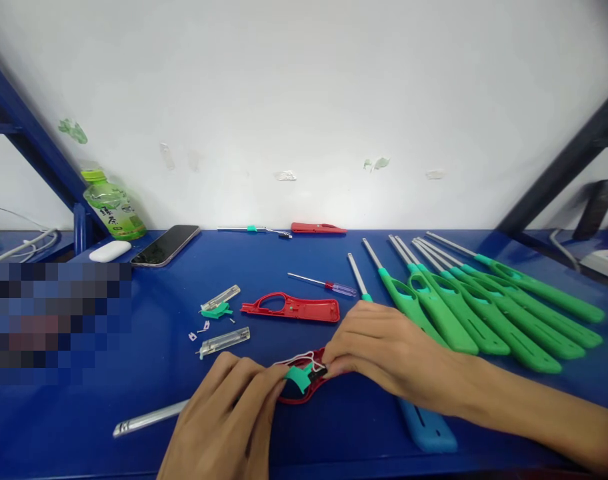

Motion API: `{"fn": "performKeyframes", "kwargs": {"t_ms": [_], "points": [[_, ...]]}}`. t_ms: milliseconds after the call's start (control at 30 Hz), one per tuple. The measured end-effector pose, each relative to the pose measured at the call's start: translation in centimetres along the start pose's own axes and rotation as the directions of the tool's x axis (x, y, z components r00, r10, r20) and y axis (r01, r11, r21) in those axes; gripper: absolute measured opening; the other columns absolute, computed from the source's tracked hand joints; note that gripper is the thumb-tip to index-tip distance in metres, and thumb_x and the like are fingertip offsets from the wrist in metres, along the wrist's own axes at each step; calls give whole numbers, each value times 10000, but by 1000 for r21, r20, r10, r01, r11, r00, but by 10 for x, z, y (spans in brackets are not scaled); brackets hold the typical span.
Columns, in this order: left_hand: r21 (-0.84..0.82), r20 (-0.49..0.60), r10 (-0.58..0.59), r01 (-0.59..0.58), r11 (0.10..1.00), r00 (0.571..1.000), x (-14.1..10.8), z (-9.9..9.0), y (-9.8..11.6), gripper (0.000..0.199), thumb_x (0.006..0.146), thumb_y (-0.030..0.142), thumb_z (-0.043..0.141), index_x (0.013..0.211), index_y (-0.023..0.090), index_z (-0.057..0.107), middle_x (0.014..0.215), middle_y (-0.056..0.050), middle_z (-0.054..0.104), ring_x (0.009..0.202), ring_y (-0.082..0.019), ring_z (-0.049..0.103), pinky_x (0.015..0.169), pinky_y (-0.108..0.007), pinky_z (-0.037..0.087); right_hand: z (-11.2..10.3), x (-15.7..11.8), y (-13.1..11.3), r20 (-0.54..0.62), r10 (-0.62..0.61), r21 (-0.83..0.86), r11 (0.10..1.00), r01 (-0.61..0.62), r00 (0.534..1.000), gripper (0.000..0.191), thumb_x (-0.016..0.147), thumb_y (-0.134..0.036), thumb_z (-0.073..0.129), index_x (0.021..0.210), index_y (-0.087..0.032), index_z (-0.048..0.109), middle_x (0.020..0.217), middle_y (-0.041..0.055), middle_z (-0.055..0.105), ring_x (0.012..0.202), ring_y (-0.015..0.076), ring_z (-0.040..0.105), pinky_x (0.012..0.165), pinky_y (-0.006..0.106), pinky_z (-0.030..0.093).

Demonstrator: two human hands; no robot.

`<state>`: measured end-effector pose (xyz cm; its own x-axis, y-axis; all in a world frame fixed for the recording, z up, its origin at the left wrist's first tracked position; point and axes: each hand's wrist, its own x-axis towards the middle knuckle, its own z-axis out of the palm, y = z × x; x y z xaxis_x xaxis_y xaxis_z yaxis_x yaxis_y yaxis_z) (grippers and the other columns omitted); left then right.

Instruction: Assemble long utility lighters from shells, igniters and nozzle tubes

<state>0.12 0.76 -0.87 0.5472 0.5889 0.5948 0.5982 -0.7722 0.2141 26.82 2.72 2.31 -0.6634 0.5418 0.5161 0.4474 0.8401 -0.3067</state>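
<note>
Near the front of the blue table, a red lighter half-shell (297,401) lies between my hands. Inside it sit a green trigger piece (298,379), a black part (317,375) and white wires (304,357). My left hand (229,407) has its fingers closed on the left end of the shell, and a metal tube (151,419) extends left from beneath it. My right hand (379,347) pinches at the shell's right side beside the black part; its fingertips partly cover what they hold. Another red half-shell (314,310) lies just behind.
Several green lighters (449,313) fan out at right, and a blue one (427,427) is below my right forearm. Clear fuel tanks (227,341), a screwdriver (341,289), a phone (168,245), a white case (110,251) and a bottle (115,210) are around.
</note>
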Motion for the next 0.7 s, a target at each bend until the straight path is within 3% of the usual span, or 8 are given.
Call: {"fn": "performKeyframes", "kwargs": {"t_ms": [367, 700], "points": [[-17, -35, -9, 8, 1000, 999, 2, 0, 5, 227, 1034, 73, 520, 1176, 222, 617, 919, -4, 693, 798, -165, 623, 743, -316, 542, 0, -3, 0, -35, -55, -28, 998, 54, 998, 195, 1105, -218, 522, 1063, -171, 706, 929, 34, 779, 817, 151, 661, 802, 307, 494], [1, -56, -7, 7, 1000, 998, 1, 2, 5, 223, 1025, 58, 516, 1149, 214, 616, 891, -6, 682, 780, -170, 616, 728, -326, 532, -1, 0, -4, 7, -169, -290, 943, 164, 986, 349, 1141, -171, 363, 1015, -145, 687, 815, 33, 738, 734, 157, 618, 723, 331, 474]]}}
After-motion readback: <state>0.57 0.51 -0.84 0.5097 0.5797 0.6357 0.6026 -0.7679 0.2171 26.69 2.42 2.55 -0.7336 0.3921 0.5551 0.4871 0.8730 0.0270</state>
